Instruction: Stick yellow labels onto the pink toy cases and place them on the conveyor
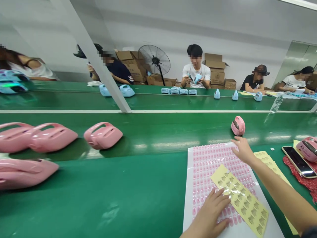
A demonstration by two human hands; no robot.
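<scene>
My left hand lies with fingers spread over a white sheet of pink oval stickers, its fingertips at the edge of a yellow label sheet. The yellow sheet rests at a slant on top of the pink stickers. My right hand is stretched out above the far edge of the sticker sheet, fingers apart and holding nothing. Just beyond its fingertips stands a small pink plastic housing with a handle and a dark window. More yellow label sheets lie partly under my right forearm.
Several pink housings sit at the left on the green belt. At the right are a phone, a red mesh cloth and another pink housing. A slanted white post and a bottle stand ahead. Co-workers sit opposite.
</scene>
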